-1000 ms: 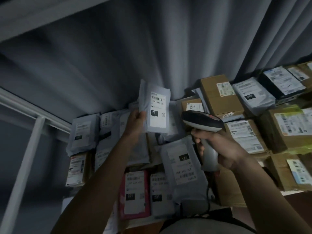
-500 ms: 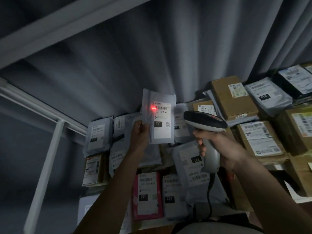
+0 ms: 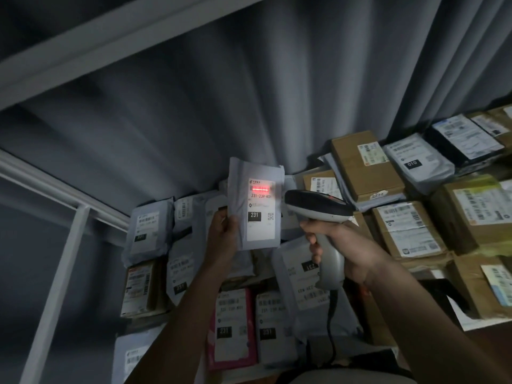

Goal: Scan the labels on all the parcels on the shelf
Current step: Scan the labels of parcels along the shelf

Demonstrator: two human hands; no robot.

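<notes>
My left hand point(image 3: 223, 234) grips a small grey mailer bag point(image 3: 255, 206) by its left edge and holds it upright above the shelf. Its white label reads 231-239-K01, and a red scan line glows across the barcode at the label's top. My right hand point(image 3: 343, 245) grips the handle of a grey and black barcode scanner point(image 3: 318, 212), whose head points left at the label from close by. A black cable hangs from the scanner's handle. Below both hands the shelf is packed with several grey mailers point(image 3: 148, 227) and a pink one point(image 3: 231, 328).
Several brown cardboard boxes point(image 3: 365, 164) and a black parcel point(image 3: 465, 139) fill the shelf's right side. A grey curtain point(image 3: 277, 92) hangs behind. White metal shelf rails point(image 3: 55, 195) and an upright post point(image 3: 58, 273) frame the left; a beam crosses overhead.
The red scan light has moved from the label's left edge onto the barcode as a full line. The scanner and the held mailer stay close together; the view shifted slightly.
</notes>
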